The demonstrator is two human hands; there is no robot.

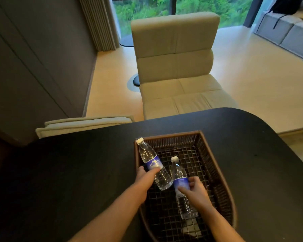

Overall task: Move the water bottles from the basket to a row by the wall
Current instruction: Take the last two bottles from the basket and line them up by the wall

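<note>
A brown wicker basket [212, 163] stands on the black table [77, 172]. Two clear water bottles with white caps and blue labels are over it. My left hand [144, 175] grips the left bottle [147, 152] around its label; the bottle tilts, cap toward the basket's far left corner. My right hand [194, 189] grips the right bottle [177, 172] at its label, cap pointing away from me, base toward me above the basket's mesh floor. Whether either bottle touches the basket I cannot tell.
A cream padded chair [177, 67] stands beyond the table's far edge, and another cream chair's back [84, 124] sits at the left edge. The grey wall [33, 67] runs along the left. A grey sofa [285, 32] is at the far right.
</note>
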